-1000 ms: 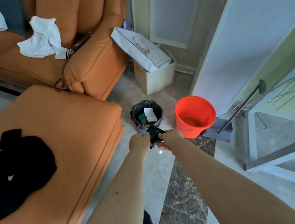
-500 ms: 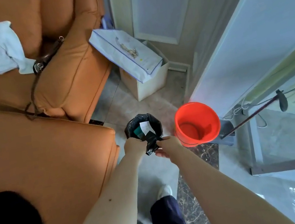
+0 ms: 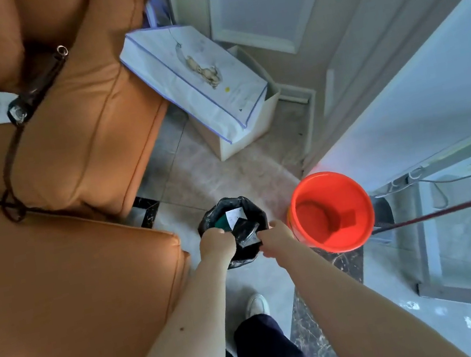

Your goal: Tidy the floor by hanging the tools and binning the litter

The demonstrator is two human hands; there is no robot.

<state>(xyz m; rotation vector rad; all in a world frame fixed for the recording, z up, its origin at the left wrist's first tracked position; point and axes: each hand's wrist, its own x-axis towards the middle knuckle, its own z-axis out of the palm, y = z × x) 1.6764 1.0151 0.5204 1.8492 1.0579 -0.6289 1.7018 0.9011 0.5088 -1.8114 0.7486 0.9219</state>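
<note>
A small bin lined with a black bag [image 3: 256, 207] stands on the tiled floor between the orange ottoman and a red bucket. A white paper slip [image 3: 234, 215] and something green lie inside it. A crumpled black piece of litter [image 3: 247, 233] hangs over the bin's near rim. My left hand [image 3: 215, 243] grips it from the left with curled fingers. My right hand [image 3: 274, 239] pinches its right edge. A long red-handled tool [image 3: 453, 207] leans at the right, its dark head near the frame edge.
The red bucket [image 3: 331, 211] sits just right of the bin. An orange sofa [image 3: 77, 127] and ottoman [image 3: 58, 288] fill the left. A white paper bag [image 3: 197, 78] lies on a box against the wall. My shoe [image 3: 256, 305] is behind the bin.
I have stepped closer and now look more steeply down. Both hands carried the black litter forward, from in front of the bin to over its opening.
</note>
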